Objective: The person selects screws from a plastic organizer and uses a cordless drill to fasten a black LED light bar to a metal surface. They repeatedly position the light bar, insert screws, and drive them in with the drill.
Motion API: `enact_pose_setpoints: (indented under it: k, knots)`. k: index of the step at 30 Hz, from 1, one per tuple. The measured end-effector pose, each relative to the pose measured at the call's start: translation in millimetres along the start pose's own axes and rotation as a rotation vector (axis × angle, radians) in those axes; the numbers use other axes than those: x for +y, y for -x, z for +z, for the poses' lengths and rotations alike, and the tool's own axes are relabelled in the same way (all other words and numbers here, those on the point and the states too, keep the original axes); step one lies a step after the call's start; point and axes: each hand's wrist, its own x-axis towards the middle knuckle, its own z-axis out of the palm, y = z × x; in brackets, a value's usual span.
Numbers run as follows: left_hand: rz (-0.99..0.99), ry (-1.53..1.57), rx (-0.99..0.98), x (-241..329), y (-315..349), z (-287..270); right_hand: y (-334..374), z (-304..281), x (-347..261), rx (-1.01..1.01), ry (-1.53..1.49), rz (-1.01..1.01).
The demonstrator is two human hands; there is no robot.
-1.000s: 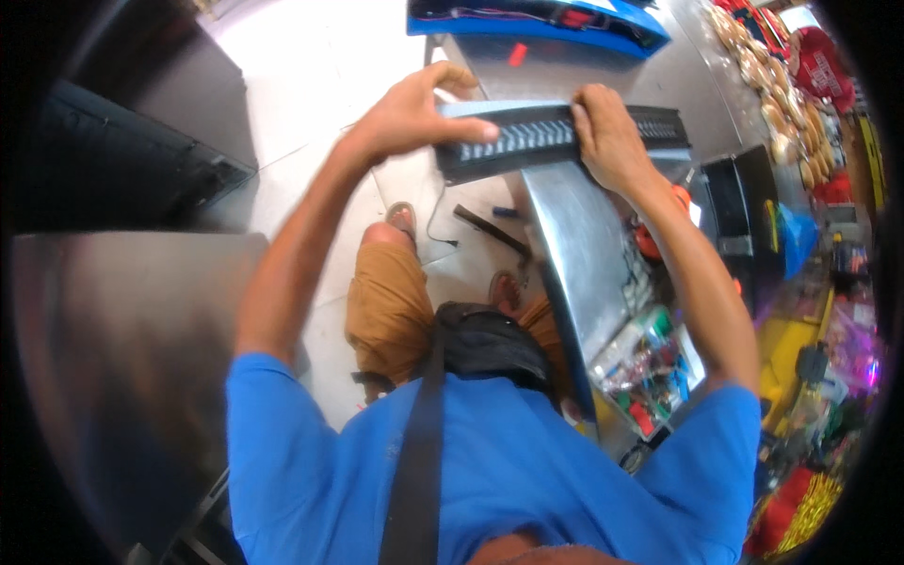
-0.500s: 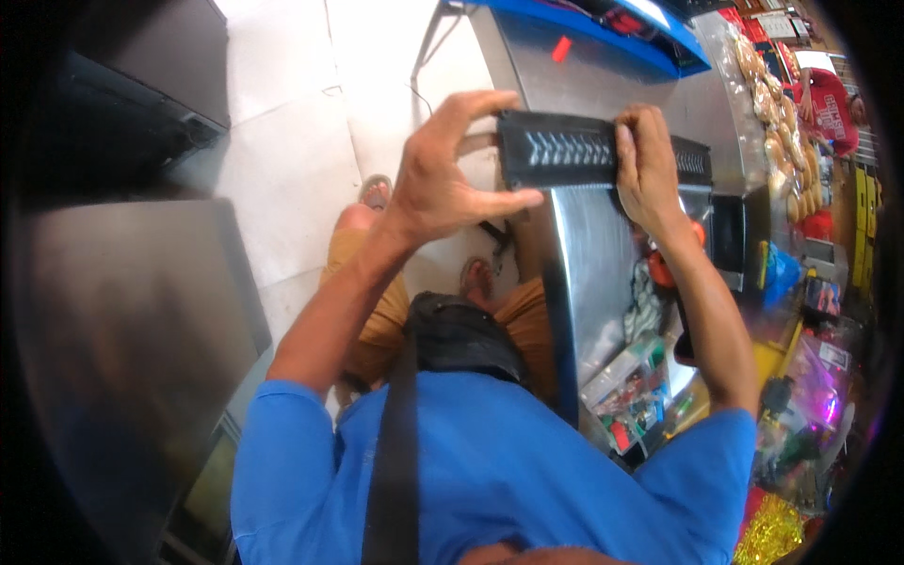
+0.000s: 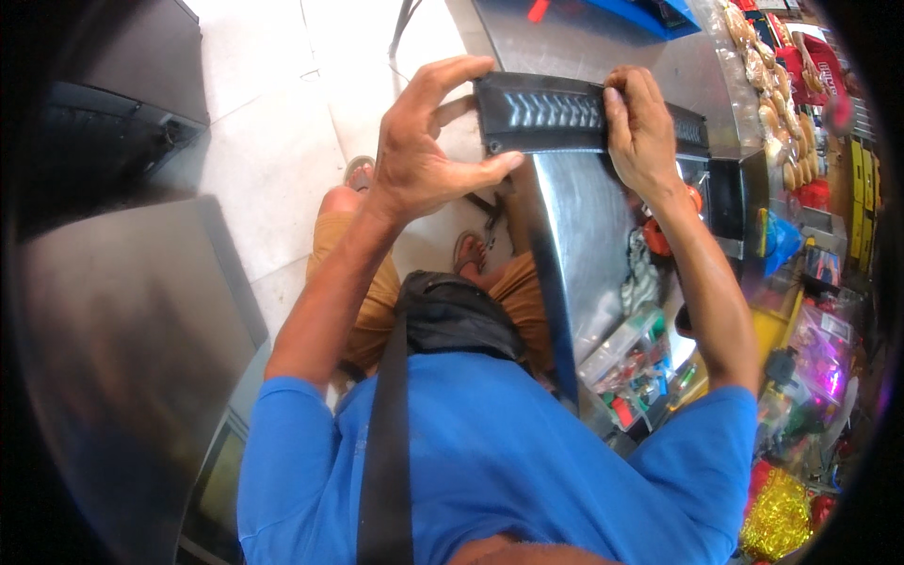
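A: Subject piece first. What, and where?

B: Long black panel (image 3: 554, 113), row of chevron-like slots along its face. Held up in the air, crosswise; from this overhead view it overlaps the end of a shiny metal bench (image 3: 586, 231), its left end reaching past the bench edge, over the floor (image 3: 268, 155).

A: Grip?

B: Right hand (image 3: 643, 137) clenched on the panel, right of its middle: thumb on the face, fingers bent at the upper edge. Left hand (image 3: 410, 160) spread around the left end, fingers near the upper corner, thumb near the lower edge. Cannot tell whether it bears on the panel.

A: Next ring out?

B: Orange object (image 3: 656, 237) by the right forearm (image 3: 711, 273), partly hidden. Closer to the body, a clear tray (image 3: 603, 353) of small mixed parts. Beyond the panel, small red piece (image 3: 538, 10).

A: Margins?

B: Right side: packaged tan round goods (image 3: 767, 108); lower down, gold tinsel (image 3: 780, 513). Left side: brownish metal box (image 3: 141, 311), dark cabinet (image 3: 141, 56) behind. Black waist bag (image 3: 461, 320) against the blue shirt (image 3: 508, 443).
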Motion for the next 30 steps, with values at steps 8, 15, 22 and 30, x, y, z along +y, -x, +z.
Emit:
enact_pose_setpoints:
  k: [8, 15, 22, 30]
  knots:
    - [-0.045, 0.056, -0.03, -3, 1, -1, -3, -9, 0, -0.03, 0.009, 0.071]
    - [-0.139, 0.155, -0.004, 1, 2, 2, -2, -9, -3, -0.013, 0.106, -0.011]
    - [-0.167, 0.137, 0.016, 8, -1, 2, -1, -15, -10, -0.023, 0.22, -0.092]
    - [-0.166, 0.133, 0.007, 11, -3, -1, 1, -13, -9, -0.006, 0.279, -0.196]
